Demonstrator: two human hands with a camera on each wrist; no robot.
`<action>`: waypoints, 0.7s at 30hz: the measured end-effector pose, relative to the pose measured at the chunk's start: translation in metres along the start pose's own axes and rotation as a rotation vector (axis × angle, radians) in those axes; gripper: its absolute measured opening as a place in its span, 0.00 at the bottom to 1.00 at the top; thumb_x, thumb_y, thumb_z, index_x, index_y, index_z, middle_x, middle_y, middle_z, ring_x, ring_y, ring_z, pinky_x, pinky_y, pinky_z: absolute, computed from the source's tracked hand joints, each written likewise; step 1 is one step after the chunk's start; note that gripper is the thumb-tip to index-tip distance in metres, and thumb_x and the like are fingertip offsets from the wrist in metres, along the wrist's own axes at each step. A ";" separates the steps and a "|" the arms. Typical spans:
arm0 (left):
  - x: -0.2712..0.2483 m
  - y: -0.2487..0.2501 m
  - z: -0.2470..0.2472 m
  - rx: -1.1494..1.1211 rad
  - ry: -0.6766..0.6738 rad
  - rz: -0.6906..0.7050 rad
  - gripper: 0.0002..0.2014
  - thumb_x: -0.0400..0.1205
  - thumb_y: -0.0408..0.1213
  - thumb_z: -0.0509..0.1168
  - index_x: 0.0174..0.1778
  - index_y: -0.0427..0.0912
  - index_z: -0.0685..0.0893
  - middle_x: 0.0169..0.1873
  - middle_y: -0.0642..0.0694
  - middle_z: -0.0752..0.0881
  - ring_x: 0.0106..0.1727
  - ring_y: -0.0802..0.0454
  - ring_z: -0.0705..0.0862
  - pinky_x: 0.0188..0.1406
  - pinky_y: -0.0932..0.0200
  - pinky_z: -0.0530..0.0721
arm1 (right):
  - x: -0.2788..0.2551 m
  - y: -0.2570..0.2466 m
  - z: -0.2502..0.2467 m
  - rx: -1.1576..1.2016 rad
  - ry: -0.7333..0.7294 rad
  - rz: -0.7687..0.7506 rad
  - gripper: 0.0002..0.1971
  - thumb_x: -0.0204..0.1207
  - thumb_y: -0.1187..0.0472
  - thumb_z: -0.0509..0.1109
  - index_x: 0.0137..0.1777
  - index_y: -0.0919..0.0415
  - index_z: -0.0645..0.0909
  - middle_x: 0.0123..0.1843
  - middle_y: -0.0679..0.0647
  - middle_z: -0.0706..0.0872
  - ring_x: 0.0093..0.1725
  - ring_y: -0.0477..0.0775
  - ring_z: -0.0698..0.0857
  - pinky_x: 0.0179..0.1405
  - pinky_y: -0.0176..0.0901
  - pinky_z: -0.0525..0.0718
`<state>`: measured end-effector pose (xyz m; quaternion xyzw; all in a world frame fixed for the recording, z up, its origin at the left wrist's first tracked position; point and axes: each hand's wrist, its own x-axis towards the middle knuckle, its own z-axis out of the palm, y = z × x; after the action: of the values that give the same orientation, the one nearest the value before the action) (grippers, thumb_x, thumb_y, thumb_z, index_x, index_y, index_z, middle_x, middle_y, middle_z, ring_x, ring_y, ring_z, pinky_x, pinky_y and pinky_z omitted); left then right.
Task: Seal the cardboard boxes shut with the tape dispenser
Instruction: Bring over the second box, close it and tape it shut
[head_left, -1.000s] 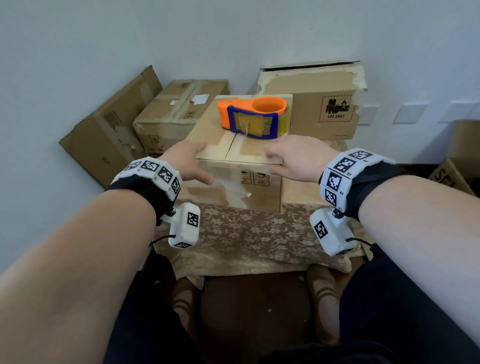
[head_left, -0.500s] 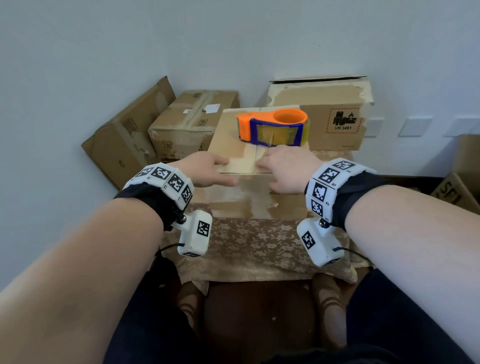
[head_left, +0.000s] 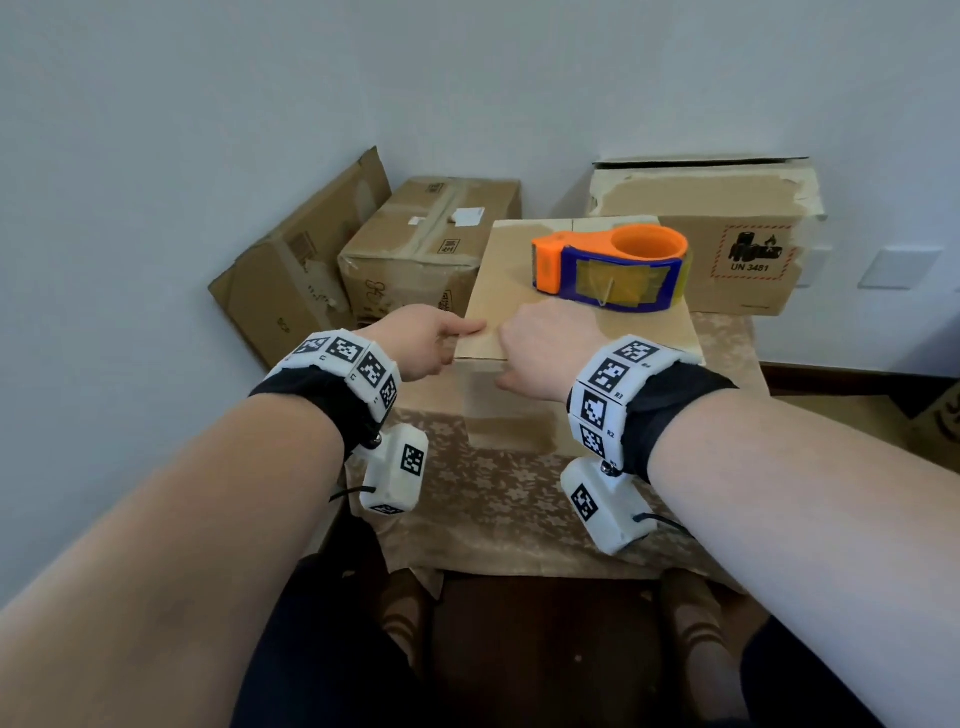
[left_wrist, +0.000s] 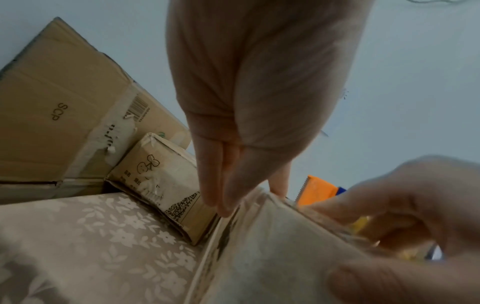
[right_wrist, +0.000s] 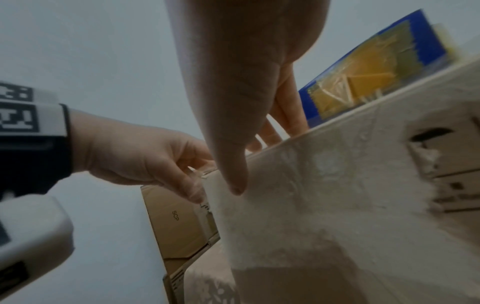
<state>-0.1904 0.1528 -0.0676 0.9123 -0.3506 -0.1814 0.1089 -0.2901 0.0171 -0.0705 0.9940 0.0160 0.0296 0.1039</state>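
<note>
The tape dispenser (head_left: 610, 270), orange with a blue frame and a roll of yellowish tape, sits on top of the cardboard box (head_left: 524, 291), toward the far side of its lid and well clear of both hands. That box stands on a table covered with a flowered cloth (head_left: 498, 499), its top flaps folded down flat. Both hands are at the box's near edge, short of the dispenser. The left hand (head_left: 423, 340) is at the near left corner: its thumb lies on the lid and its fingers curl down against the side, so it holds the corner. The right hand (head_left: 545, 353) is just beside it along the same near edge, fingers laid fairly straight over the lid and thumb pressed against the pale, scuffed front face; from the right wrist view that thumb (right_wrist: 231, 164) points down on the front wall while the fingertips reach over the rim, just short of the dispenser's blue frame. Behind the box, to its left, two more cartons (head_left: 431, 244) lean by the wall, and behind it on the right stands a carton with a hazard label (head_left: 748, 254).
</note>
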 end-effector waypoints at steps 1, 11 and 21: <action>0.002 -0.002 0.000 0.056 -0.008 0.018 0.36 0.79 0.23 0.66 0.79 0.57 0.67 0.70 0.46 0.79 0.60 0.53 0.83 0.56 0.60 0.81 | 0.002 -0.002 -0.001 -0.012 0.001 0.004 0.14 0.82 0.50 0.63 0.54 0.59 0.83 0.43 0.53 0.77 0.43 0.57 0.79 0.32 0.45 0.71; 0.024 -0.013 0.007 0.232 0.018 0.189 0.51 0.66 0.40 0.82 0.82 0.57 0.60 0.52 0.51 0.85 0.49 0.55 0.82 0.53 0.62 0.76 | 0.009 0.000 0.002 -0.050 0.017 -0.048 0.19 0.83 0.47 0.59 0.52 0.61 0.83 0.43 0.55 0.79 0.40 0.57 0.73 0.34 0.46 0.72; 0.024 -0.007 0.007 0.376 0.075 0.218 0.49 0.68 0.51 0.79 0.83 0.53 0.60 0.58 0.40 0.84 0.57 0.44 0.80 0.41 0.64 0.64 | 0.012 0.006 0.009 -0.060 0.073 -0.100 0.24 0.84 0.43 0.56 0.53 0.63 0.84 0.53 0.60 0.85 0.53 0.63 0.84 0.37 0.48 0.74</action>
<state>-0.1723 0.1407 -0.0823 0.8793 -0.4706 -0.0657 -0.0312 -0.2773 0.0102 -0.0778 0.9867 0.0683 0.0609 0.1345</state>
